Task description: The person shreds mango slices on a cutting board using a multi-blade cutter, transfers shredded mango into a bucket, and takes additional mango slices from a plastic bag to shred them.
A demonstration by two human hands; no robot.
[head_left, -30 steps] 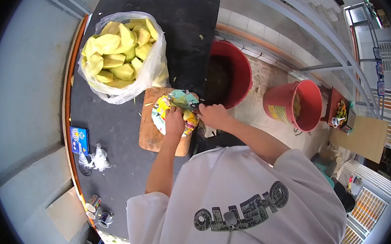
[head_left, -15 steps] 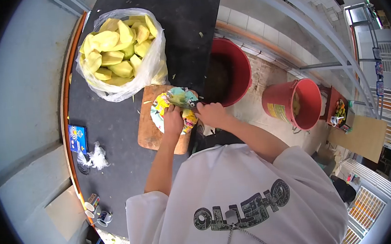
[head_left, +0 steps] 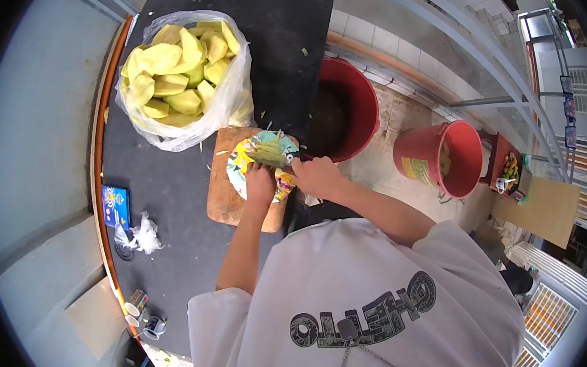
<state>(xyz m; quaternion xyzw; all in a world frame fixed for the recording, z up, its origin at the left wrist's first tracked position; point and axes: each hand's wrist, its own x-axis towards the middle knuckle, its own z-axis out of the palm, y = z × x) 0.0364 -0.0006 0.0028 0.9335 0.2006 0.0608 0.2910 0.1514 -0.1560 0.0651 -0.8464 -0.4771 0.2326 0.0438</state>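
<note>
A wooden cutting board (head_left: pixel 222 196) lies on the black table, with a round, colorfully printed piece (head_left: pixel 237 170) on top; plate or cloth, I cannot tell. My right hand (head_left: pixel 317 177) is closed round the handle of a knife (head_left: pixel 279 158), its blade pointing left across the printed piece. My left hand (head_left: pixel 260 184) presses down beside the blade, fingers bent together; what sits beneath them is hidden. Thin green-yellow slivers (head_left: pixel 268 143) lie along the blade's far side. Beyond the board, a clear plastic bag (head_left: pixel 229 116) is full of peeled pale-yellow fruit pieces (head_left: pixel 174 86).
A large red bucket (head_left: pixel 363 109) stands against the table's right side. Farther right is another red bucket (head_left: pixel 425 145) with pale pieces inside. Along the left edge lie a blue box (head_left: pixel 115 206), a crumpled plastic bag (head_left: pixel 147 235) and several cups (head_left: pixel 155 327).
My right hand and the knife have shifted slightly toward me. More pale slivers show by the blade's far side. My left hand has barely moved.
</note>
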